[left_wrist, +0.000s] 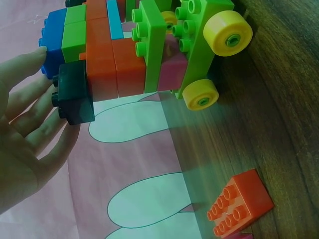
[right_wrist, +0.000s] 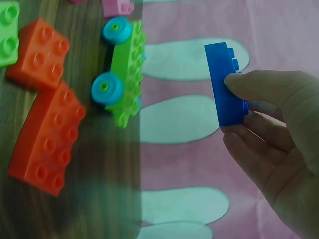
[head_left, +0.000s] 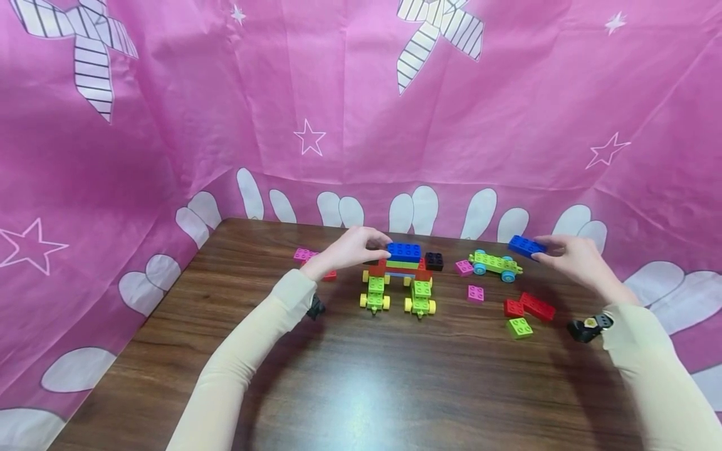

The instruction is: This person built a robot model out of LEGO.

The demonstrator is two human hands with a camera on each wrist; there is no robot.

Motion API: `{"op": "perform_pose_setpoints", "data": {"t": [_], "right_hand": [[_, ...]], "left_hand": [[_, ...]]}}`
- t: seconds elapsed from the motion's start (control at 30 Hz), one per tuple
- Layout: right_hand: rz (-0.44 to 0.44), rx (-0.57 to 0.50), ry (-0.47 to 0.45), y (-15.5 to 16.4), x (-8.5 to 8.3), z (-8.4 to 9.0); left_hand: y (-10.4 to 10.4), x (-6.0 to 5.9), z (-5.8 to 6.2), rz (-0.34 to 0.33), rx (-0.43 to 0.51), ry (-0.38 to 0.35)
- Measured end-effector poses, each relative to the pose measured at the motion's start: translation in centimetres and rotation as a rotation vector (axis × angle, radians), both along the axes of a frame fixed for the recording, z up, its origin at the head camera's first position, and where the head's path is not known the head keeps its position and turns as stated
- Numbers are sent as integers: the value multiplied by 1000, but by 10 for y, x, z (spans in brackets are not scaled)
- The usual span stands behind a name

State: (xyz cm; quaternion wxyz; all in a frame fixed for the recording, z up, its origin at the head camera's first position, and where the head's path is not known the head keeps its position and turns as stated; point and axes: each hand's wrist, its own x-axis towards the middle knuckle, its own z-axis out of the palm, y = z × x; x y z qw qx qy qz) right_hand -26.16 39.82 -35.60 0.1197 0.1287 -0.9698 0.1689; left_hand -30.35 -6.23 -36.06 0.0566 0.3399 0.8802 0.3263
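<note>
A toy block build point(head_left: 402, 269) stands on the table, with green wheeled bases below, orange-red bricks in the middle and a blue brick point(head_left: 403, 252) on top. My left hand point(head_left: 354, 249) pinches the left end of that top brick between thumb and fingers. In the left wrist view, a black brick point(left_wrist: 76, 92) juts out beside these fingers point(left_wrist: 42, 130), partly covering them. On the right, my right hand point(head_left: 576, 258) holds another blue brick point(right_wrist: 223, 84) in the air, gripping one end with thumb and fingers. It hangs behind a green car base point(head_left: 495, 263) with blue wheels.
Pink bricks point(head_left: 476, 294), red bricks point(head_left: 537, 307) and a lime brick point(head_left: 519, 327) lie on the wooden table point(head_left: 361, 382) to the right. A red brick point(left_wrist: 244, 204) lies left of the build. A pink printed cloth point(head_left: 361, 156) hangs behind the table.
</note>
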Motion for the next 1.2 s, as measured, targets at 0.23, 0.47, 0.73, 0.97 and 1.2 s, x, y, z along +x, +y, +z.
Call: {"op": "perform_pose_setpoints", "data": {"t": [0.23, 0.47, 0.73, 0.97, 1.2], "right_hand": [[84, -11, 79, -23, 1, 12], [109, -33, 27, -45, 6, 23], [178, -22, 50, -69, 8, 36], [196, 30, 89, -89, 10, 42], [239, 24, 119, -105, 5, 42]], "left_hand": [[0, 1, 0, 0, -4, 1], [0, 1, -1, -12, -2, 4], [-1, 0, -1, -18, 7, 20], [-1, 1, -1, -7, 10, 10], [-1, 2, -2, -10, 12, 27]]}}
